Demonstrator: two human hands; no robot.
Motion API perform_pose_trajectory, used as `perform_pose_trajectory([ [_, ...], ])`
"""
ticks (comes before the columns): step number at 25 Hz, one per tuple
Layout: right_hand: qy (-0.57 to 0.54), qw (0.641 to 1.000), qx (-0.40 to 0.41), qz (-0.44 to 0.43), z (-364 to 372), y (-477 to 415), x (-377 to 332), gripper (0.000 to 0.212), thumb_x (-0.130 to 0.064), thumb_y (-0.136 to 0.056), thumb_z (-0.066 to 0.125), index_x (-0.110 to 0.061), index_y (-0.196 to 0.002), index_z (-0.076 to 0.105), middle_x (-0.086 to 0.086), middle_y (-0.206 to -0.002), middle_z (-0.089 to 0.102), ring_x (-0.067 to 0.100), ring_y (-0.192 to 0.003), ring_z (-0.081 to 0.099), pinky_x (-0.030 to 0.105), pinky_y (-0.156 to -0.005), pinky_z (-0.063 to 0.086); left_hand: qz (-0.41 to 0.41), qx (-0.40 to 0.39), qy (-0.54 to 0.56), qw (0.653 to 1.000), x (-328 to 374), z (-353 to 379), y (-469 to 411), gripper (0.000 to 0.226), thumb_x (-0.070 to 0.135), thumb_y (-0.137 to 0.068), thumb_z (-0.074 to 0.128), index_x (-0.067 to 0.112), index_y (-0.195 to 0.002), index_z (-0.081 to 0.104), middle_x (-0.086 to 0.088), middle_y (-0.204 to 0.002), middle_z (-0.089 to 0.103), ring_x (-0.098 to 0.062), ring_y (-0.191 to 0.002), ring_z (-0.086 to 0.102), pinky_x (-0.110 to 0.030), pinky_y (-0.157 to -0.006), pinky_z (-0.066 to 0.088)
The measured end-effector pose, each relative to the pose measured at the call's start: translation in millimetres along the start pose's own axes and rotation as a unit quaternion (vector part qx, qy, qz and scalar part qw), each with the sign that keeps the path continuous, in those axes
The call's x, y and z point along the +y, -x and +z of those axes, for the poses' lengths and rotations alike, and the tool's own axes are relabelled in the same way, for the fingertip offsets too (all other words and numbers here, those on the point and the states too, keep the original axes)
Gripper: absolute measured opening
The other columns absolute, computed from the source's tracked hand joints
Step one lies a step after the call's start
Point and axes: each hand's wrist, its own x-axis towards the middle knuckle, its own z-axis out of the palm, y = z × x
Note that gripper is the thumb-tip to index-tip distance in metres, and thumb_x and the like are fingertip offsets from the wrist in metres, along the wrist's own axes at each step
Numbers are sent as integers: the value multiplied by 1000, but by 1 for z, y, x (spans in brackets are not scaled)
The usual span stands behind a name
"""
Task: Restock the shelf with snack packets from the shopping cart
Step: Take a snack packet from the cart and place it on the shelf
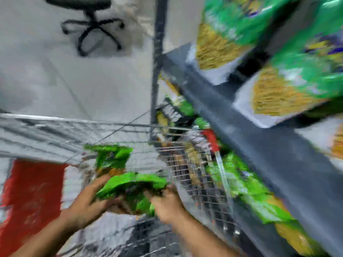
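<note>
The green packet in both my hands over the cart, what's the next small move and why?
Probably lift the green packet clear of the cart and swing it right toward the shelf. Both the left hand and right hand already grip it, and matching packets stand on that shelf. Blur hides which gap is free.

Green snack packets (pixel 130 190) crumpled in wire shopping cart (pixel 194 175); shelf (pixel 259 145) stocked.

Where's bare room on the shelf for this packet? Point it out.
The shelf shows one dark gap between the two upper green packets and, though blur hides its depth. The lower level looks packed with packets. Both hands, left hand and right hand, hold the packet over the cart.
</note>
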Motion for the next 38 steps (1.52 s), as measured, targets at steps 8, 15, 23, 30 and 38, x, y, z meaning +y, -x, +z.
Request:
perform_pose_trajectory([
  [8, -123, 813, 468, -323, -214, 175, -74, 29, -47, -82, 55, -29, -105, 63, -26, -87, 70, -19, -85, 58, 2, -78, 43, 312, -48, 51, 948, 313, 181, -16, 25, 36, -92, 49, 39, -78, 69, 28, -67, 68, 14, -65, 58, -14, -62, 48],
  [15, -239, 704, 520, -420, -329, 141, -112, 14, -15, -95, 50, -24, -88, 59, -14, -80, 73, 2, -73, 65, 28, -69, 55, 173, -57, 227, 957, 437, 294, -76, 42, 18, -93, 57, 18, -53, 46, 19, -27, 50, 7, -28, 45, -5, -33, 31],
  [23, -144, 701, 597, -362, -369, 97, -114, 27, -37, -87, 50, -16, -98, 61, 8, -96, 69, 23, -88, 65, 37, -79, 52, 114, -65, 128, 983, 437, 313, -151, 29, 53, -86, 52, 29, -70, 48, 29, -51, 63, 3, -61, 55, -20, -67, 45],
  [30, -138, 709, 596, -350, -379, 98, -125, 21, -42, -88, 51, -21, -91, 50, 3, -88, 50, 14, -84, 44, 34, -77, 37, 184, -37, 147, 971, 448, 314, -162, 32, 23, -91, 59, -3, -110, 62, -6, -91, 59, 1, -73, 52, -17, -73, 45],
  [38, -248, 714, 563, -336, -396, 110, -146, 39, -35, -88, 56, -15, -57, 44, -11, -53, 26, 7, -53, 21, 27, -54, 21, 120, -124, 248, 953, 453, 306, -176, 40, 34, -94, 51, 11, -126, 54, -13, -128, 62, -28, -115, 60, -47, -101, 48],
])
